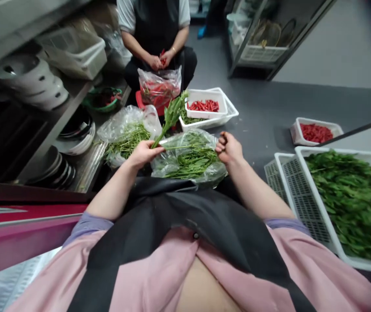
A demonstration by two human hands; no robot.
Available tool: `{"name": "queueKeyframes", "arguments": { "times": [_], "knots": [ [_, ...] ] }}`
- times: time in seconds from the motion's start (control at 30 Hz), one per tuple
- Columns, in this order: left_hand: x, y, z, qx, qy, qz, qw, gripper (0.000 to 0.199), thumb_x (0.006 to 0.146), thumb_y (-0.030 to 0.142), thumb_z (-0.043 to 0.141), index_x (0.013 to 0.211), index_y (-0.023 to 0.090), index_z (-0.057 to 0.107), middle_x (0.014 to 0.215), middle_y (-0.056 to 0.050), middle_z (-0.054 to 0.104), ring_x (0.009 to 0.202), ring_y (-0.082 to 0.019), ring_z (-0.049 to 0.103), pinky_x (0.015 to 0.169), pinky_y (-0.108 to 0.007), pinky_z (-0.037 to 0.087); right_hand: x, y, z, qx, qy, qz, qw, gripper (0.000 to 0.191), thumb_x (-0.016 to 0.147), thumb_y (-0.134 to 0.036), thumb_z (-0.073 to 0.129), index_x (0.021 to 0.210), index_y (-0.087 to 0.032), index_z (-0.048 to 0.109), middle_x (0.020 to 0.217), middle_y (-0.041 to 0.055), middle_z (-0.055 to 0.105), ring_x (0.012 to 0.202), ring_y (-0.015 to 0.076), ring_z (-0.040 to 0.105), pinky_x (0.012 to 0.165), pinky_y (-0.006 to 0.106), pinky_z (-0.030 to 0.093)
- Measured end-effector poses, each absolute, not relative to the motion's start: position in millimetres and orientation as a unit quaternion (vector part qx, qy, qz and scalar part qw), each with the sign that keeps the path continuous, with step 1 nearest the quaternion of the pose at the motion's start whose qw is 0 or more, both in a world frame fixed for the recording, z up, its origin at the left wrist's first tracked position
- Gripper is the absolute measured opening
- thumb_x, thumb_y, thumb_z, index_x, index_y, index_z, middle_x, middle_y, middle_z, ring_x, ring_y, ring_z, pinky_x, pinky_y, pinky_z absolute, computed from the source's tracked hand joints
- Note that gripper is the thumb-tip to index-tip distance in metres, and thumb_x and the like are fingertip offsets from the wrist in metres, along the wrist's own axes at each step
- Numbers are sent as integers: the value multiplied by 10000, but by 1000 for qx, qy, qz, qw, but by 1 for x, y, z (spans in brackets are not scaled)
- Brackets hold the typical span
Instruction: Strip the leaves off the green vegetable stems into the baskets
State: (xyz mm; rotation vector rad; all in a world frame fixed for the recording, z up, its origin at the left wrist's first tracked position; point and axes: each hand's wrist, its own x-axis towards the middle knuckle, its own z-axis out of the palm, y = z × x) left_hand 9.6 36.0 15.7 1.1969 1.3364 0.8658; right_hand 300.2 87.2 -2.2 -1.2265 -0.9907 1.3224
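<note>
Left hand (pixel 144 154) had its fingers pinching the leafy bunch (pixel 172 113) by the stalk ends, thumb along the near side. The bunch's long axis ran up and away from the wearer, leaning to the right, leafy tips near the white tray (pixel 190 113) of peppers. A thin stem (pixel 185 147) lay crosswise from the left fingers toward the right hand (pixel 230 148), above the clear bag (pixel 216 172) of greens. Right fingers were curled shut; couldn't tell if they pinched the stem's far end. Left hand was the nearer one, touching the bunch; the right was apart from it, off to its right and closer to the wearer than the leafy tips.
</note>
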Motion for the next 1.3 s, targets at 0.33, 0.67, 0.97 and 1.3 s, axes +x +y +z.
{"name": "queueKeyframes", "arguments": {
  "times": [0.33, 0.67, 0.97, 1.3],
  "knots": [
    [34, 44, 34, 585, 530, 270, 552, 329, 607, 389, 783, 714, 102, 664, 447, 63, 391, 379, -30, 292, 404, -196, 158, 278, 66, 22, -367, -479, 786, 134, 270, 614, -341, 770, 713, -124, 646, 607, 29, 617, 508, 94, 512, 410, 196, 344],
    [36, 48, 14, 534, 550, 305, 565, 326, 611, 363, 784, 754, 130, 608, 476, 74, 383, 377, -27, 278, 400, -191, 161, 287, 47, 10, -407, -427, 785, 190, 208, 603, -265, 744, 714, -136, 624, 667, 12, 604, 565, 91, 517, 494, 210, 403],
    [55, 44, 14, 547, 578, 323, 512, 316, 581, 363, 758, 730, 120, 620, 499, 59, 444, 429, -45, 319, 434, -199, 220, 275, 36, -19, -393, -332, 791, 331, 244, 719, -235, 587, 658, -198, 354, 546, -77, 304, 448, 44, 266, 406, 176, 215],
    [76, 33, 25, 557, 521, 231, 605, 291, 591, 325, 770, 727, 120, 614, 480, 70, 421, 400, -36, 301, 412, -201, 190, 270, 52, -25, -433, -257, 814, 289, 187, 875, -271, 560, 775, -192, 422, 541, -70, 417, 389, 43, 312, 373, 175, 312]
  ]
}}
